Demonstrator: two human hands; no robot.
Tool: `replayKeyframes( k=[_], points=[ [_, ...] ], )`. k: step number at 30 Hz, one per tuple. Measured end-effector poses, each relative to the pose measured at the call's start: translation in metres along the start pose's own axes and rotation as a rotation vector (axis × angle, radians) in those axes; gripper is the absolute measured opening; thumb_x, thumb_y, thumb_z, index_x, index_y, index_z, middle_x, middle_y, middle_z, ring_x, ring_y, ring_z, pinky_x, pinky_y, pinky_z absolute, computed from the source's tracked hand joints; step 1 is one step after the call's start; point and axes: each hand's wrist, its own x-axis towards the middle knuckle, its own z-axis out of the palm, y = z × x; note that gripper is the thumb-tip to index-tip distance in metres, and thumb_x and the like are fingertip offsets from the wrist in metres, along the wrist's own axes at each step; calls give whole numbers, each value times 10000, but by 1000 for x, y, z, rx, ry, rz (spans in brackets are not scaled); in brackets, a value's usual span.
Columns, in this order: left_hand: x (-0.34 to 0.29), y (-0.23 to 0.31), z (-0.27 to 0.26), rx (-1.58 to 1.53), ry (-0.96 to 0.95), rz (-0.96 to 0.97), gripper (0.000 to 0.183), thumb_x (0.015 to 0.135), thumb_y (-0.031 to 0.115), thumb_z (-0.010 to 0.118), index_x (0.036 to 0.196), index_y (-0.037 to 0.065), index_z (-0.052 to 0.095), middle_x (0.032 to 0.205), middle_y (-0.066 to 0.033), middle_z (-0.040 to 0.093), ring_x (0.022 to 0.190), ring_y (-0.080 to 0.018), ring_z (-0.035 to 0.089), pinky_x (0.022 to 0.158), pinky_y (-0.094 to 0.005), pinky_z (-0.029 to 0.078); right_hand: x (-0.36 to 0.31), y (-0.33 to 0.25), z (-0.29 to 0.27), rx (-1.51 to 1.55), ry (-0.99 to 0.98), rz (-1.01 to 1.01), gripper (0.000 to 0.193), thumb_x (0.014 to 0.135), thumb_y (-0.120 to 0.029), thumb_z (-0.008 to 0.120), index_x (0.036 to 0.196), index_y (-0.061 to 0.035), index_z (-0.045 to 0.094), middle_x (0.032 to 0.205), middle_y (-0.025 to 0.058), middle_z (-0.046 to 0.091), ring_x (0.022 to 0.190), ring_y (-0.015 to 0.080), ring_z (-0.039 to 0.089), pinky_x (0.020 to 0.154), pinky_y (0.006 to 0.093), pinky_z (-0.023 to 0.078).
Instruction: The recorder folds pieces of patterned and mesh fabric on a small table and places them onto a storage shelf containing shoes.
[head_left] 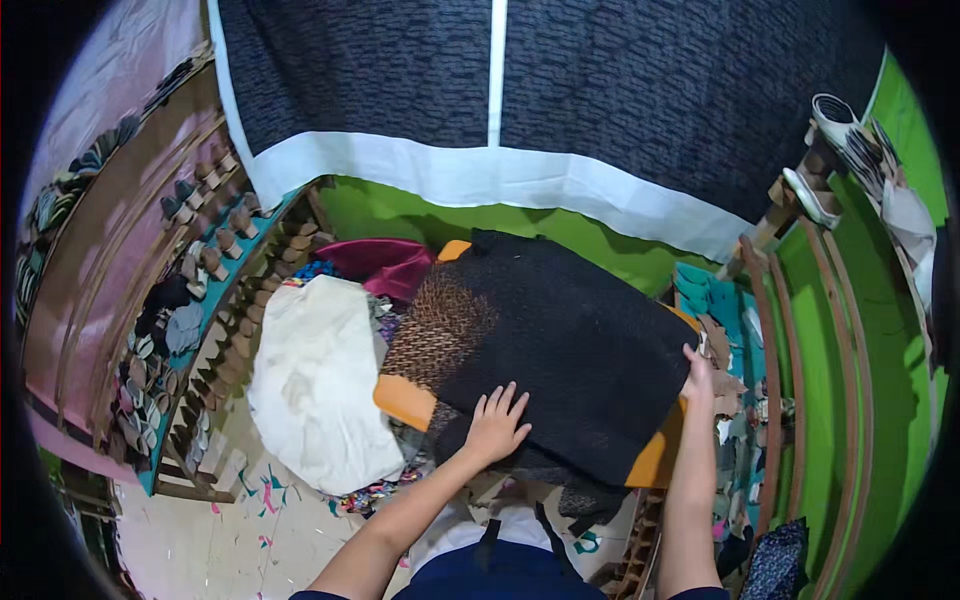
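Observation:
A black textured piece of fabric (pixel 570 340) lies over an orange board or tabletop (pixel 405 400), whose corners show around it. At the left end of the black cloth is a brown patterned patch (pixel 445 325). My left hand (pixel 497 425) rests flat on the near edge of the black fabric, fingers spread. My right hand (pixel 697 378) is at the right edge of the cloth and the board; its fingers are partly hidden there, so I cannot tell whether they grip anything.
White cloth (pixel 320 385) is heaped left of the board, with maroon satin fabric (pixel 385 265) behind. Racks with shoes and shoe lasts (pixel 225 245) stand at left. Wooden rails (pixel 780 380) and teal material (pixel 705 290) are at right. Scraps litter the tiled floor (pixel 240 540).

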Motion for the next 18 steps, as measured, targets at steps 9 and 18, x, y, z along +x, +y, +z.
replayKeyframes(
  k=[9, 18],
  points=[
    [6, 47, 63, 190, -188, 0, 545, 824, 467, 470, 1266, 149, 450, 1323, -135, 394, 1174, -344, 397, 945, -509, 309, 30, 7, -91, -213, 244, 18, 331, 876, -131, 479, 1202, -80, 454, 1117, 101, 558, 980, 276, 553, 890, 433, 441],
    [23, 104, 56, -166, -499, -115, 403, 846, 436, 458, 910, 70, 616, 986, -152, 582, 801, -339, 600, 670, -427, 485, 34, 30, -130, -839, 487, -191, 383, 846, -61, 470, 1222, 5, 439, 1163, 128, 531, 1027, 252, 518, 884, 347, 400]
  ],
)
